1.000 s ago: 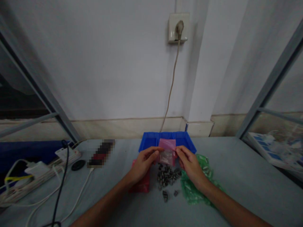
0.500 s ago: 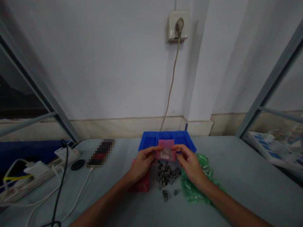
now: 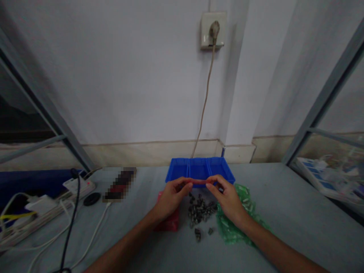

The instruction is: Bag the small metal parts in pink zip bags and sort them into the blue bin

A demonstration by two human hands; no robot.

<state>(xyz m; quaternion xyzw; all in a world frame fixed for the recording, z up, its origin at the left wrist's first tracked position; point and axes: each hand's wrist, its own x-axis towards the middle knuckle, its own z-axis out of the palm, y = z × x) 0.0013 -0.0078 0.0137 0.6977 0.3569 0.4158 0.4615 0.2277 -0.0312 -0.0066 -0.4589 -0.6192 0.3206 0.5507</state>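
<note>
A small pink plastic bag (image 3: 198, 181) is stretched between my two hands, seen nearly edge-on as a thin strip. My left hand (image 3: 174, 195) pinches its left end, and my right hand (image 3: 224, 194) pinches the right end. Just behind it stands a blue tray (image 3: 198, 165) with three compartments. Below the bag, a loose pile of small metal parts (image 3: 200, 210) lies on the table; their exact kind is too small to make out. Under my left wrist is a red packet (image 3: 170, 222), partly hidden. Green plastic bags (image 3: 234, 227) with small pale pieces inside lie beneath my right hand.
On the left are a power strip (image 3: 54, 207), cables, a black ring-shaped object (image 3: 92, 199) and a blurred-out phone-like item (image 3: 121, 184). Metal frame posts stand at both sides. A white-and-blue tray (image 3: 321, 178) holding clutter is at far right. A wall (image 3: 142, 76) closes the back.
The pink bag has tilted from showing its broad face to nearly edge-on. My thumbs have moved up against its ends. The pile and the tray stay in place.
</note>
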